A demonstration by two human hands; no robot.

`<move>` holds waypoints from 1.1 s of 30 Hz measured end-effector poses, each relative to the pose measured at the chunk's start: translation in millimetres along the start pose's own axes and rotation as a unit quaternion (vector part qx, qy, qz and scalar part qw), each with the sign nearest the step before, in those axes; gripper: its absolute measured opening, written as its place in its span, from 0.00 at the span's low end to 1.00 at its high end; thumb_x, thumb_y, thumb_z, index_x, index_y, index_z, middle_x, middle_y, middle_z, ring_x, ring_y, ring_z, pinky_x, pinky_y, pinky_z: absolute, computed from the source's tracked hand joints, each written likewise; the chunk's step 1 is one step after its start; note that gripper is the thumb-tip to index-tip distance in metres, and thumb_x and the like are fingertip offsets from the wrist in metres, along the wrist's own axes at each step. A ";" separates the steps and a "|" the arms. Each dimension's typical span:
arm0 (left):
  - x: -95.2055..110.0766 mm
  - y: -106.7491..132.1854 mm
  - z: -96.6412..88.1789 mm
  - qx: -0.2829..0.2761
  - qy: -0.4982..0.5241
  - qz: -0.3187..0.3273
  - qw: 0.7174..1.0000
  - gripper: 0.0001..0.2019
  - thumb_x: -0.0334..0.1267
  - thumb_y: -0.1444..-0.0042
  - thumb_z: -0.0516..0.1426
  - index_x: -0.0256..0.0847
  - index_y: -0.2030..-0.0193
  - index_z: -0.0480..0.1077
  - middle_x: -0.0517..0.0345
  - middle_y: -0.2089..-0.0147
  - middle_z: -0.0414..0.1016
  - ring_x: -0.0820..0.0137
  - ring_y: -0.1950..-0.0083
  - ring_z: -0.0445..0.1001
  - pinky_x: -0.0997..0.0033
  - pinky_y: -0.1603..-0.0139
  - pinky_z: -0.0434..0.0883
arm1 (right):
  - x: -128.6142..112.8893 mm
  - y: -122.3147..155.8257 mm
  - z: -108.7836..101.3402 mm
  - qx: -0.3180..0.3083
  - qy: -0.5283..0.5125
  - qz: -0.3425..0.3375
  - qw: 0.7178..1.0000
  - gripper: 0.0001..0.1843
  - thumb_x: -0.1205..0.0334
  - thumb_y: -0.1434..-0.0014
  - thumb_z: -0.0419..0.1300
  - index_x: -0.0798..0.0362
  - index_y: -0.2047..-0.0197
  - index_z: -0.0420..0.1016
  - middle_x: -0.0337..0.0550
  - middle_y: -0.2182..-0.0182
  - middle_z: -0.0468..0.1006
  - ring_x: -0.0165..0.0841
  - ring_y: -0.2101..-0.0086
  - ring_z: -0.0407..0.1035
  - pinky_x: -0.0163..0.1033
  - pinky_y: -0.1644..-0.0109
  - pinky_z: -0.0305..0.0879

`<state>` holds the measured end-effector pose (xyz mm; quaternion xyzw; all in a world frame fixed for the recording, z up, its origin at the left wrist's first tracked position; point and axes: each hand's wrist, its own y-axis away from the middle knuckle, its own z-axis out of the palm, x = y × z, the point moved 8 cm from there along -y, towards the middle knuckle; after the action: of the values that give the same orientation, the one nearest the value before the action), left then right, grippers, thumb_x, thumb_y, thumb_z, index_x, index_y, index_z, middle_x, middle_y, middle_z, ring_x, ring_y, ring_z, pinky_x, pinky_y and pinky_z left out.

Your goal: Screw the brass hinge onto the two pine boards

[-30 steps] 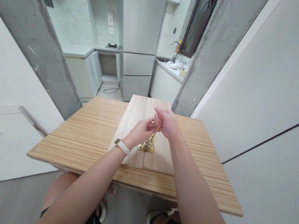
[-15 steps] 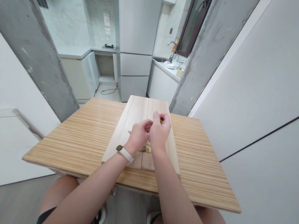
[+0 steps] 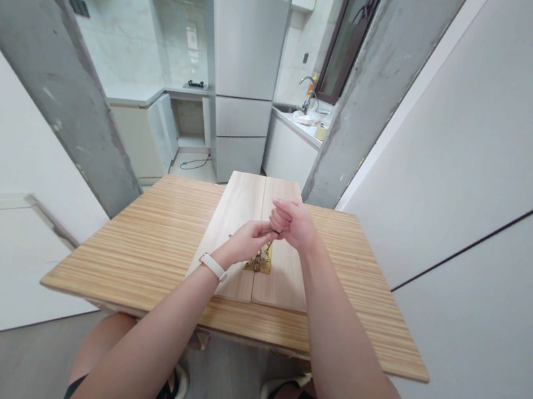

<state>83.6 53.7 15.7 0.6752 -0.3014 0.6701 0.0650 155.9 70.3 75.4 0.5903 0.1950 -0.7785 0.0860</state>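
Note:
Two pale wooden boards lie side by side on the table, a left board and a right board. A brass-coloured hinge lies across their seam, with small metal pieces on it that look like screws. Its upper part is hidden by my hands. My left hand, with a pale watch strap at the wrist, has its fingertips pinched together just above the hinge. My right hand is curled closed against those fingertips. A small dark bit shows between the hands; its kind I cannot make out.
The boards rest on a striped wooden table with angled sides. My legs are below its front edge. Beyond it stand a fridge, a sink counter with a faucet, and grey pillars. A white panel rises on the right.
My right hand has turned over, its wrist and forearm swinging right, and its fingers now curl toward the left hand. My left hand has rotated slightly, showing more of the hinge.

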 end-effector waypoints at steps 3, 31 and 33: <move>-1.8 -0.3 -3.3 0.031 -0.017 -0.008 0.999 0.13 0.40 0.36 0.60 0.34 0.51 0.80 0.48 0.54 0.85 0.59 0.48 0.82 0.59 0.42 0.76 | -1.0 1.6 -5.3 0.050 0.032 -0.039 0.997 0.30 0.46 0.41 0.65 0.48 0.84 0.54 0.30 0.87 0.54 0.25 0.83 0.47 0.37 0.77 0.45; 8.9 0.1 -4.6 0.057 -0.065 0.022 0.996 0.14 0.35 0.38 0.61 0.39 0.46 0.77 0.47 0.46 0.82 0.63 0.47 0.82 0.65 0.46 0.77 | -54.8 38.4 -2.5 0.068 0.629 -0.086 0.770 0.08 0.72 0.40 0.61 0.50 0.66 0.78 0.44 0.72 0.78 0.37 0.70 0.68 0.41 0.64 0.53; 11.2 -2.4 -0.6 0.034 -0.033 0.034 0.998 0.15 0.33 0.36 0.59 0.38 0.44 0.76 0.47 0.44 0.81 0.62 0.44 0.81 0.64 0.42 0.76 | -54.8 38.8 -0.7 0.036 0.630 -0.079 0.772 0.09 0.73 0.40 0.60 0.50 0.64 0.77 0.43 0.71 0.78 0.36 0.69 0.69 0.39 0.65 0.54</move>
<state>83.4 52.4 27.1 0.6883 -0.3030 0.6590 0.0092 186.4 30.0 119.6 0.9337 0.2233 -0.2430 -0.1387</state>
